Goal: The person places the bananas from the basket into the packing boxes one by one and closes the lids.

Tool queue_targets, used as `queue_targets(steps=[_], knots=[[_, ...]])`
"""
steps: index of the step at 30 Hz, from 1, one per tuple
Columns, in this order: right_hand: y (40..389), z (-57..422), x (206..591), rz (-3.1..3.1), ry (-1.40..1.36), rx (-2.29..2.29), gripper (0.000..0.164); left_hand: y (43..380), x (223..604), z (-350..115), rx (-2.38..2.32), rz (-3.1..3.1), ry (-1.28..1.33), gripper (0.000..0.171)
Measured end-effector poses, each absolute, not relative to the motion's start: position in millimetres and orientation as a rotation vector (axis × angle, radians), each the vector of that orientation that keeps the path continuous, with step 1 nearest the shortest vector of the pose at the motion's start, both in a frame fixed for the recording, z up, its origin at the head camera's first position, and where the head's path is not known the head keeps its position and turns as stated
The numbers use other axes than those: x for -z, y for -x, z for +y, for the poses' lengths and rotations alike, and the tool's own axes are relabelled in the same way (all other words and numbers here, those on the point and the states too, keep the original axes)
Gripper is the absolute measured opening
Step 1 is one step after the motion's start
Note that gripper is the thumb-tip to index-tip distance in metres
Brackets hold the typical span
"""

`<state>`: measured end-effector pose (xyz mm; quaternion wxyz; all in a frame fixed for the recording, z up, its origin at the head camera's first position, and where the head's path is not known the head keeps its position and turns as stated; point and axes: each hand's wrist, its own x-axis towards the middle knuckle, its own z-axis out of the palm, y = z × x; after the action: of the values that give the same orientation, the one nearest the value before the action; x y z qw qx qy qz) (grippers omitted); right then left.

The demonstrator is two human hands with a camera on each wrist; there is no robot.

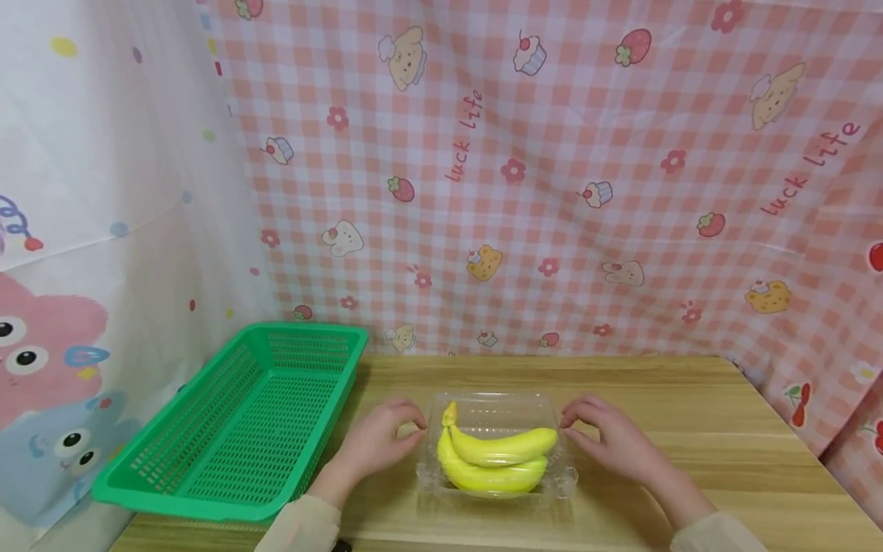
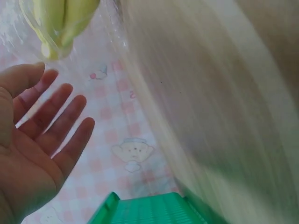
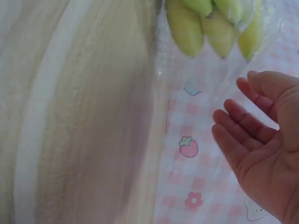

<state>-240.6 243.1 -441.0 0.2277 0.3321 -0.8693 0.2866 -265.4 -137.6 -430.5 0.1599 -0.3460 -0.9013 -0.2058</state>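
A clear plastic clamshell box [image 1: 493, 405] stands on the wooden table with a bunch of yellow bananas [image 1: 500, 451] inside it. In the head view, my left hand [image 1: 382, 437] is at the box's left side and my right hand [image 1: 610, 437] at its right side. The left wrist view has the left hand [image 2: 42, 140] with fingers loosely extended, the thumb tip close to the box. Similarly relaxed fingers show on the right hand [image 3: 261, 140] in the right wrist view, just below the bananas [image 3: 187, 32]. Neither hand grips anything; whether the fingertips touch the box I cannot tell.
A green plastic basket [image 1: 255, 429] with slotted walls sits on the left of the wooden table [image 1: 690, 414]. Behind the table hangs a pink checked cloth [image 1: 552, 230], and a white patterned curtain [image 1: 159, 192] hangs on the left. A small dark object [image 1: 341, 546] lies at the front edge.
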Motion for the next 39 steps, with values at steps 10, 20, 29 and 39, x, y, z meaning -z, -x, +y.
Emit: queue_targets(steps=[10,20,29,39], knots=[[220,242,434,-2.444,-0.818,-0.984,0.018,240,427,-140,0.666,-2.564,0.904,0.009],[202,239,431,-2.526,-0.580,-1.376,0.022,222,430,-145,1.106,-2.560,0.789,0.014],[186,236,430,-2.513,-0.377,-1.713,0.041,211,431,-143,1.409,-2.537,0.614,0.027],[181,237,436,-2.449,-0.326,-2.164,0.067,205,434,-142,2.093,-2.520,0.438,0.052]])
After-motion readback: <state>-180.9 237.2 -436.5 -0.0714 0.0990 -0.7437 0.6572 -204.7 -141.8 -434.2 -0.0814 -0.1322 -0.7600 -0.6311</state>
